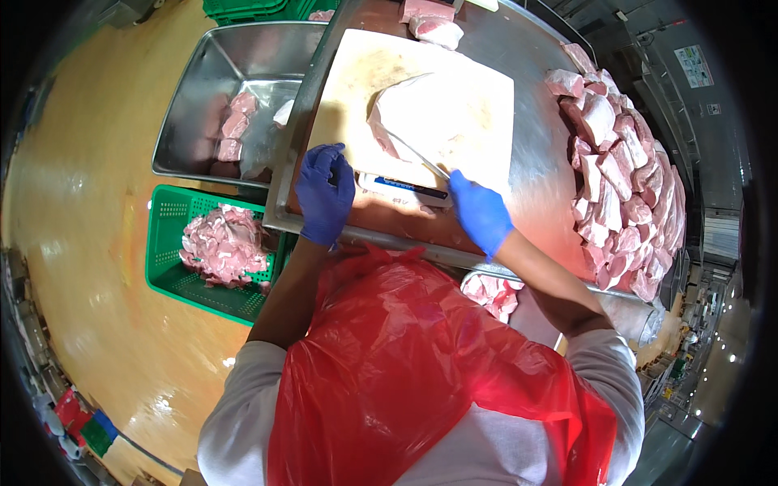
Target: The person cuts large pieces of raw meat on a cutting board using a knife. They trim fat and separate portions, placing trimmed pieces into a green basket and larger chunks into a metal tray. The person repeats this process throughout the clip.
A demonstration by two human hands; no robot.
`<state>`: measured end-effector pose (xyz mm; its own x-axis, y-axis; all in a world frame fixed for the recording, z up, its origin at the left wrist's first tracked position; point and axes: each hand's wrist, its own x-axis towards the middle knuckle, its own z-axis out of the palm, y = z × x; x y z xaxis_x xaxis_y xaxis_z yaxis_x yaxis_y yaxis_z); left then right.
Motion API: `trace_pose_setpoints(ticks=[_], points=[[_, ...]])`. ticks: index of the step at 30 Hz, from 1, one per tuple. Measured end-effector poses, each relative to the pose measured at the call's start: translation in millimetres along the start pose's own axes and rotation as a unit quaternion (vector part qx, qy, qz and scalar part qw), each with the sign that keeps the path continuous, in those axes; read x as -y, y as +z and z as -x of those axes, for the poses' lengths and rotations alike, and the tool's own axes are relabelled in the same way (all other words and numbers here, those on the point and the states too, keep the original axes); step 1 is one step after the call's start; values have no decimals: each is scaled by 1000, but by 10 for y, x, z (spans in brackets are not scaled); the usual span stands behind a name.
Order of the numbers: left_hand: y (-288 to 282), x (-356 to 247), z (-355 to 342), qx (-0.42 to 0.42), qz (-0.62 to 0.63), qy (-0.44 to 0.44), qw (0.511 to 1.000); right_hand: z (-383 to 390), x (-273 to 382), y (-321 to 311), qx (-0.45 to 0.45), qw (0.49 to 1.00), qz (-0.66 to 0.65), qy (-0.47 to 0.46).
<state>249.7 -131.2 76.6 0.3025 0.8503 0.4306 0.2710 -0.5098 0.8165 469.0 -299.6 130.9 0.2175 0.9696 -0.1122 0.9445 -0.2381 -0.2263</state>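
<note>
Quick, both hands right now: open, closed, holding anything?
Left hand: loosely curled, nothing visible in it; whether fully closed cannot be told.
Right hand: closed, holding the knife.

Glare whitens the cutting board; highlights spot the floor; edges curve toward black corners.

Head view: left fisheye, worn on my head; looks down from near, over my shiny red plastic apron, toward my blue-gloved right hand, pale rectangular board beyond.
</note>
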Motion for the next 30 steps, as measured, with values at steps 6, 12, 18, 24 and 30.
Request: trace_pose_setpoints(ticks=[6,12,18,24,30], points=[[138,-47,-105,-64,-23,61,996,674,-324,-131,78,994,70,44],[677,-290,-108,-22,-67,56,996,284,75,-210,-81,996,-22,3],[523,-198,-185,32,28,-81,996,-533,629,30,-77,996,-19,29],[509,-199,-101,23,109,-149,983,-630,554,-4,8,999,43,26],[306,-20,-145,1,93,-139,986,207,-17,-239,164,978,114,61]])
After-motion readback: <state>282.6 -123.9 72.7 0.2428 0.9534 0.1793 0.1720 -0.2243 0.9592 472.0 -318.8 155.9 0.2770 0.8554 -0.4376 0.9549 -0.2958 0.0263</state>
